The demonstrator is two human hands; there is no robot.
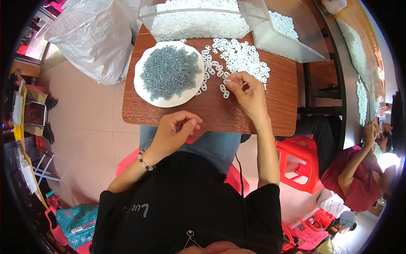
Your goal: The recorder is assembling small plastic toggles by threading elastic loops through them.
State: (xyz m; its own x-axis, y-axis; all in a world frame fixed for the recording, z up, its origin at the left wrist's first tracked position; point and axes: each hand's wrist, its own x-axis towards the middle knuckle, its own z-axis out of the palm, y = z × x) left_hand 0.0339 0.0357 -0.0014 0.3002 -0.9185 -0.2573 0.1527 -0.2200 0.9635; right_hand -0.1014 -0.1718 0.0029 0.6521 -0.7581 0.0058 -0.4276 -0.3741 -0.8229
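Small white oval pieces with two holes [242, 56] lie spread and heaped on the brown wooden table [277, 106]. My right hand [249, 93] is at the near edge of this heap, thumb and forefinger pinched beside a few loose pieces; whether one is between the fingertips is hard to see. My left hand [177, 129], with a beaded bracelet on the wrist, hovers at the table's front edge, its fingers curled and thumb against the forefinger. Anything in that pinch is too small to make out. A scalloped white plate [141, 86] left of the heap holds many small grey-blue rod-like pieces [169, 72].
Clear bins of white pieces [198, 25] stand along the table's far side, with another bin [292, 46] at right. A whitish sack [91, 46] is at far left. A red stool [298, 163] and a co-worker in a dark red shirt [355, 182] are at right.
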